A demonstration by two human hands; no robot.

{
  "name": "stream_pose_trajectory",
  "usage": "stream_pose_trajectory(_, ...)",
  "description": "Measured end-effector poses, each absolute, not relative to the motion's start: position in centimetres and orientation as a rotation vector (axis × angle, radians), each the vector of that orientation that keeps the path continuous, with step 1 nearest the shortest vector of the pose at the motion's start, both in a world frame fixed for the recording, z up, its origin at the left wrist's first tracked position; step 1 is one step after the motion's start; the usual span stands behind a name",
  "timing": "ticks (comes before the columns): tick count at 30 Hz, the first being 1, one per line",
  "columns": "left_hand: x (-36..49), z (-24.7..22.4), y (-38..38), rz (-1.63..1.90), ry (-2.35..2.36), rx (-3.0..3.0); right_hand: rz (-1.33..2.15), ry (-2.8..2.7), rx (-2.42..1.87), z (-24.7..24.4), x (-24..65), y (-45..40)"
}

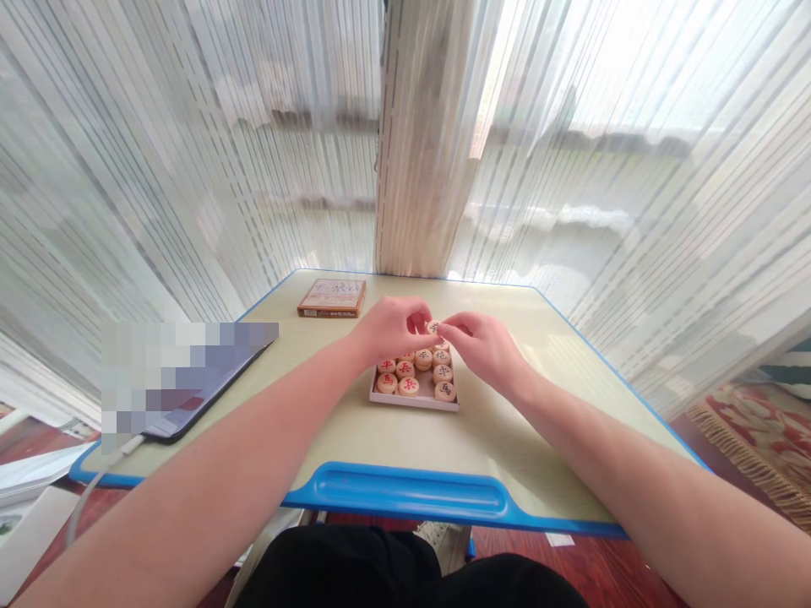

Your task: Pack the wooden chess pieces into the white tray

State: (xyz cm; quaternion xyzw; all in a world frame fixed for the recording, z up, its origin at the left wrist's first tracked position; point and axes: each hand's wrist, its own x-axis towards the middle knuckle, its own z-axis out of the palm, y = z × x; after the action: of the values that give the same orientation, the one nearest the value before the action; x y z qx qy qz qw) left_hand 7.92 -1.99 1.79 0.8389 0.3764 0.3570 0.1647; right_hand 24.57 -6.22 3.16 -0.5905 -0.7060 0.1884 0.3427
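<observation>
A round wooden Chinese chess piece [433, 328] with a dark character is held up over the far side of a shallow white box tray [415, 403]. My left hand [396, 328] is closed at the piece's left side, fingers curled and thumb below. From the right, the fingertips of my right hand [480, 342] pinch the same piece. Inside the tray sit more chess pieces, red-marked ones [409, 386] on the left and dark-marked ones [444, 391] on the right. A gap shows in the front row. My hands hide the tray's far part.
A flat brown and white box [333, 297] lies at the back left of the table [538, 473]. At the left edge a phone [215, 397] leans, with a white cable [95, 481] plugged in. A blue rim with a groove [411, 491] runs along the front; sheer curtains [304, 169] hang behind.
</observation>
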Motion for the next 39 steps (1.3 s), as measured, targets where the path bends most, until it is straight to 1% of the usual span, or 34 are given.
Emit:
stream_pose_trajectory(7,7.8,1.9,-2.1,0.98,1.073,2.409,0.712,-1.67,-1.554,3.7,24.8,-6.1)
stream_pose_trajectory(17,7.7,1.9,-1.9,1.042,0.989,2.39,0.697,-1.657,-1.51,3.1,25.3,-5.6)
stream_pose_trajectory(20,7.7,2.0,-1.9,1.036,1.025,2.39,0.582,-1.72,-1.48,3.1,25.2,-5.7)
stream_pose_trajectory(24,7.6,2.0,-1.8,1.038,1.051,2.372,0.206,-1.918,-1.445,3.1,25.1,-6.0)
stream_pose_trajectory(26,7.5,2.1,-1.8,1.034,1.051,2.359,0.079,-2.01,-1.418,3.0,25.2,-6.0)
stream_pose_trajectory(33,7.4,2.4,-1.9,0.977,1.054,2.295,0.006,-2.137,-1.373,2.9,25.6,-5.7)
stream_pose_trajectory(39,7.2,2.5,-2.2,0.911,1.004,2.305,0.039,-2.15,-1.379,3.1,25.5,-5.9)
